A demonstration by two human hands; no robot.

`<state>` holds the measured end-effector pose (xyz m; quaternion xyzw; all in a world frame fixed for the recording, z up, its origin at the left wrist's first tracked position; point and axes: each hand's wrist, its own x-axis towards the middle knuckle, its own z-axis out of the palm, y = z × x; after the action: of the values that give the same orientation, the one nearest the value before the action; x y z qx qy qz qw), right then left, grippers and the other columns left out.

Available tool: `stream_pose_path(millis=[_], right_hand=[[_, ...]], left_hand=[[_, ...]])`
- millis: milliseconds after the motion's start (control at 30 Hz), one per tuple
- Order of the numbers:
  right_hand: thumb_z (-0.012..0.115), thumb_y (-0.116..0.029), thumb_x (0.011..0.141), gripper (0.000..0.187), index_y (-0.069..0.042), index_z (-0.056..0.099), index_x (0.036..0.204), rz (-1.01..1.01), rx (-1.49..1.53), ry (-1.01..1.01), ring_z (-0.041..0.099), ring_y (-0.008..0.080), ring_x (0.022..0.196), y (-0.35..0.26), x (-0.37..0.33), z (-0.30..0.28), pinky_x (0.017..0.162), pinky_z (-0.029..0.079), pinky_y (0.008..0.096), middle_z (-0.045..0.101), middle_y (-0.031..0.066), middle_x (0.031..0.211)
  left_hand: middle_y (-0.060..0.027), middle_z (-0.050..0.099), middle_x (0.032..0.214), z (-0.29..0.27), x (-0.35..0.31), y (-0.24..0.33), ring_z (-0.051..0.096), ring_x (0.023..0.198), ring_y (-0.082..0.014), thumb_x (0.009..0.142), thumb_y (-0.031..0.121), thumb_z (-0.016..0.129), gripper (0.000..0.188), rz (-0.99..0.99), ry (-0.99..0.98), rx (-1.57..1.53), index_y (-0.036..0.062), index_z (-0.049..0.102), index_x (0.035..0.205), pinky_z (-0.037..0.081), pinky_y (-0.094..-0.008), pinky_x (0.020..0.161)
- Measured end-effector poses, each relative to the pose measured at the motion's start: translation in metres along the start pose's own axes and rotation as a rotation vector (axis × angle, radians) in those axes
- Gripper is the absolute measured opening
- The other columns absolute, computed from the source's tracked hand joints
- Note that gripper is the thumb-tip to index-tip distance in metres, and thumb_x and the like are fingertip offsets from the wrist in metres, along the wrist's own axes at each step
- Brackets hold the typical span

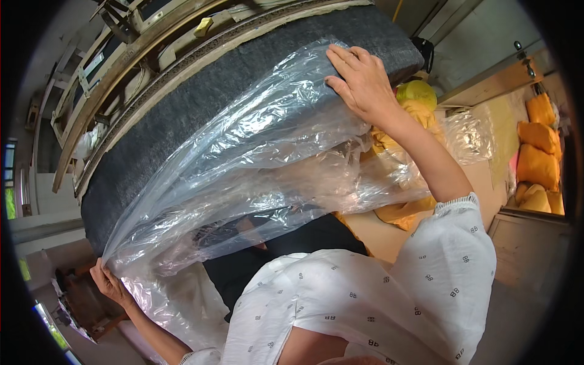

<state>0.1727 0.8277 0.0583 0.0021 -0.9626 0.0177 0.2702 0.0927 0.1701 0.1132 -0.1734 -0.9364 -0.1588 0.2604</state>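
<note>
A large clear plastic sheet (261, 131) stretches slantwise over the front of a long dark grey padded surface (182, 106) and hangs in shiny folds toward my lap. At the lower left my left hand (109, 283) is closed on the sheet's gathered corner, by the near end of the padded surface. My right hand (365, 82) lies on the sheet's far right end, on the padded surface. Its fingers are stretched out and the thumb stands apart from them.
Behind the padded surface runs a machine frame with curved wooden rails (115, 79) and a small yellow block (204, 26). Orange cloth (398, 216) and more crumpled plastic (468, 137) lie at the right. Orange bundles (538, 158) fill a shelf farther right; a brown wooden stand (91, 301) is lower left.
</note>
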Motion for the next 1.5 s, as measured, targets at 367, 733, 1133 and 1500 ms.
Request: stream_pose_path(millis=[367, 733, 1133, 1500], right_hand=[[0.057, -0.024, 0.083, 0.03, -0.007, 0.056, 0.108, 0.021, 0.014, 0.122, 0.052, 0.0239, 0.094, 0.006, -0.017, -0.011, 0.081, 0.038, 0.0381, 0.06, 0.0038, 0.099], [0.068, -0.028, 0.073, 0.022, -0.008, 0.065, 0.082, 0.474, 0.446, -0.124, 0.056, 0.0152, 0.067, 0.063, 0.029, 0.014, 0.064, 0.044, 0.03, 0.057, 0.0008, 0.066], [0.066, -0.024, 0.077, 0.012, -0.017, 0.07, 0.084, 0.138, 0.069, 0.365, 0.059, 0.0165, 0.082, 0.051, 0.049, 0.018, 0.071, 0.041, 0.0312, 0.062, -0.003, 0.084], [0.066, -0.009, 0.075, 0.009, -0.011, 0.064, 0.084, -0.016, 0.143, 0.291, 0.059, 0.0187, 0.08, 0.04, 0.021, 0.001, 0.075, 0.042, 0.0313, 0.064, -0.0002, 0.079]], left_hand=[[-0.0051, 0.052, 0.088, 0.011, -0.016, -0.004, 0.051, 0.085, -0.0147, 0.094, 0.014, 0.048, 0.023, -0.104, -0.022, -0.05, -0.002, 0.059, 0.105, 0.039, -0.0237, 0.08], [-0.0049, 0.052, 0.084, 0.014, -0.034, 0.012, 0.049, 0.078, -0.013, 0.093, 0.014, 0.05, 0.023, -0.158, -0.001, -0.083, -0.0027, 0.061, 0.103, 0.039, -0.0233, 0.071], [-0.0039, 0.052, 0.084, 0.025, -0.026, 0.017, 0.049, 0.08, -0.0118, 0.092, 0.01, 0.051, 0.02, -0.248, -0.029, -0.188, -0.0034, 0.061, 0.103, 0.038, -0.0218, 0.074], [-0.0023, 0.048, 0.08, 0.031, -0.027, 0.019, 0.045, 0.075, -0.0109, 0.091, 0.009, 0.052, 0.019, -0.209, -0.106, -0.229, -0.0037, 0.061, 0.102, 0.036, -0.0208, 0.069]])
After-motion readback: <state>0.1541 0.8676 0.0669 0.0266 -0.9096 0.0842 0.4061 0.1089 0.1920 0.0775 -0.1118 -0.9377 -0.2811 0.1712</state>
